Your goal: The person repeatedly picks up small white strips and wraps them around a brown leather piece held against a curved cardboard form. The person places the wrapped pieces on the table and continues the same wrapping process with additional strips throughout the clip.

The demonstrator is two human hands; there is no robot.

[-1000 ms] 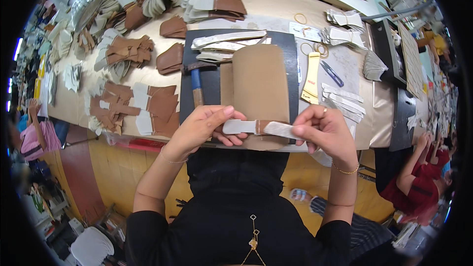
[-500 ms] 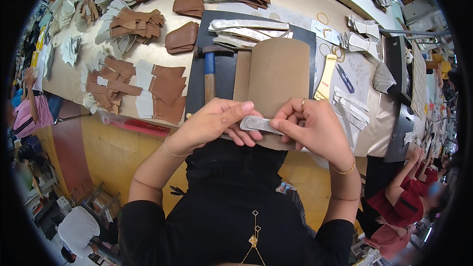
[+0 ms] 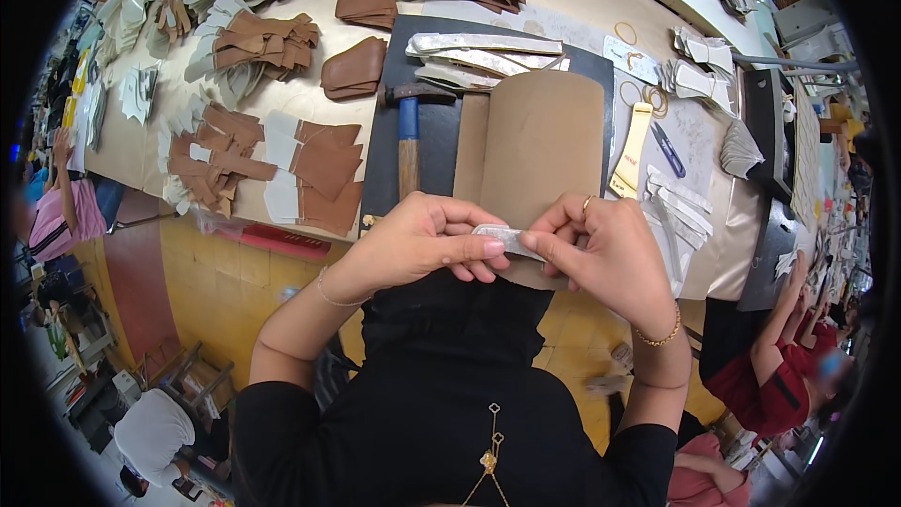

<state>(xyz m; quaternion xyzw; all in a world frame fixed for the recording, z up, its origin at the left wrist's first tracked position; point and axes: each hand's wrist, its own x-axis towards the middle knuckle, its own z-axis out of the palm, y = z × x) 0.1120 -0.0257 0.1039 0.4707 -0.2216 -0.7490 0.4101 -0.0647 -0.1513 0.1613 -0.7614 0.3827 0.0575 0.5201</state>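
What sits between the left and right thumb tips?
A pale strip, held by the left hand and right hand, spans that gap in the head view.

A pale, round-ended strip (image 3: 504, 236) — slightly tilted — between pinching left hand (image 3: 420, 237) and right hand (image 3: 601, 242).

The person's left hand (image 3: 427, 240) and right hand (image 3: 593, 246) make two; there is one pale strip (image 3: 505, 238) between them, one hammer (image 3: 409, 127), one pair of blue snips (image 3: 669, 151), and at least three rubber bands (image 3: 654, 100), perhaps more.
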